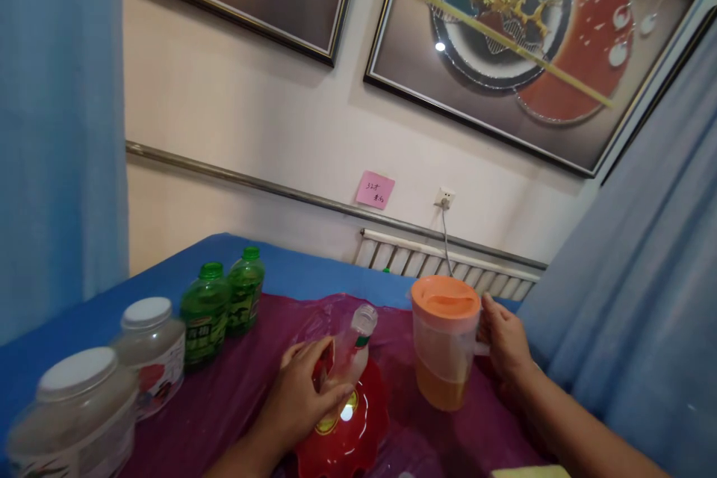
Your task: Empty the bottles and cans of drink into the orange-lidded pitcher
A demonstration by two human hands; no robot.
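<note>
My left hand [299, 396] is closed round a small clear glass bottle [359, 343], its open neck tilted to the right above a red scalloped plate [367, 426]. A green mark shows below the bottle's neck. On the right, my right hand [507, 336] grips the handle of a translucent plastic pitcher [442, 351] with an orange lid. Amber liquid fills the lower part of the pitcher, which looks nearly upright. The bottle and the pitcher are apart. My left fingers cover the lower part of the bottle.
Two green bottles [205, 321] without caps and two white-lidded clear jars [160, 358] stand on the left. A purple plastic sheet [235, 388] covers part of the blue table cover [314, 265]. Blue curtains [61, 127] hang at both sides. A yellow item [532, 472] lies at the bottom edge.
</note>
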